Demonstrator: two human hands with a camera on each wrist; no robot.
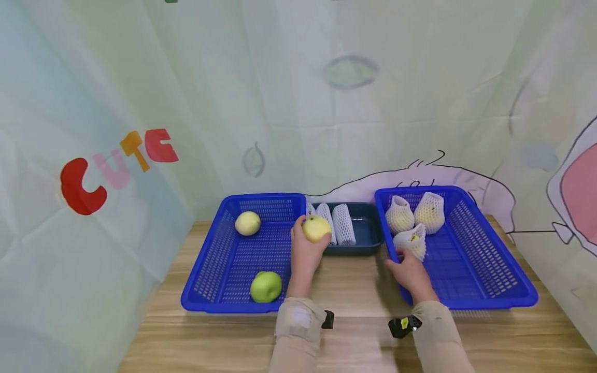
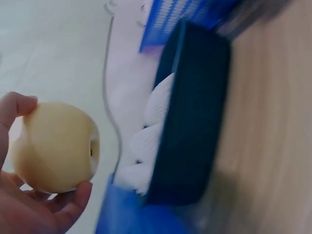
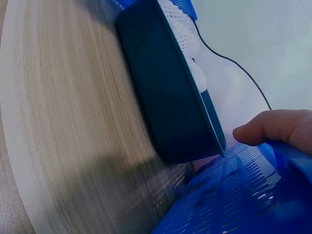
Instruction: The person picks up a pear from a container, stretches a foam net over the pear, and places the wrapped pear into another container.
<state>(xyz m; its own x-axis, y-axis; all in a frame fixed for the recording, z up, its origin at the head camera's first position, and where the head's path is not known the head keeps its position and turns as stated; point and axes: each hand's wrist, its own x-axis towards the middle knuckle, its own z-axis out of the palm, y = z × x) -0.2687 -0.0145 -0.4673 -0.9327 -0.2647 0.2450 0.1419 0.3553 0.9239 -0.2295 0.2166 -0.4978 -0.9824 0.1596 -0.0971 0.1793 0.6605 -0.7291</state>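
Note:
In the head view my left hand (image 1: 308,254) holds a round pale yellow pear (image 1: 317,228) above the right edge of the left blue basket (image 1: 233,306). The left wrist view shows its thumb and fingers (image 2: 78,200) curled around the pear's sides. My right hand (image 1: 411,274) is at the left rim of the right blue basket (image 1: 489,301). Its fingers reach a pear in a white foam net (image 1: 416,243), while the thumb (image 3: 258,127) extends apart over the rim. The right wrist view hides the other fingers.
Another pale yellow fruit (image 1: 247,223) and a green apple (image 1: 266,287) lie in the left basket. Two more foam-netted fruits sit in the right basket. Between the baskets, a dark green tray (image 1: 368,228) holds several white foam nets (image 1: 344,225). A printed curtain (image 1: 298,103) hangs behind.

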